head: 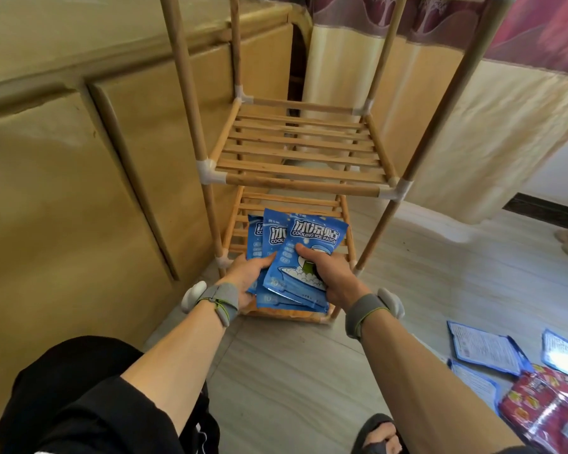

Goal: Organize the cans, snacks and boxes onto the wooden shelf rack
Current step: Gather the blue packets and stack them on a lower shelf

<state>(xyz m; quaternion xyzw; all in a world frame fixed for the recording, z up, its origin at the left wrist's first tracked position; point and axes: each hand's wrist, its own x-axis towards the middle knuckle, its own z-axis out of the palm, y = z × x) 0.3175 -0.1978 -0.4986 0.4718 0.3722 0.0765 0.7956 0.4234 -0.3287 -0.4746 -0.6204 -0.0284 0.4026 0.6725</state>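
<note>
On my left stands a big yellow cupboard [79,178]. My left hand [248,273] holds a bunch of blue cooling ice patch packs [304,235] from the left side, with my thumb on top and my fingers under them. The packs are spread out like a fan, low down in front of the bottom shelf of the wooden shelf rack [300,149]. I cannot tell if they touch that shelf. The next shelf up is made of thin wooden slats. My right hand [330,273] grips the front pack, with my thumb pressed on its picture and my fingers curled round its right edge. Behind the rack hangs a cream curtain [473,126] with a red top. On the floor [292,371], well off to my right, lie loose blue packs [486,352], back side up. Red snack bags [551,414] lie just beside them.
</note>
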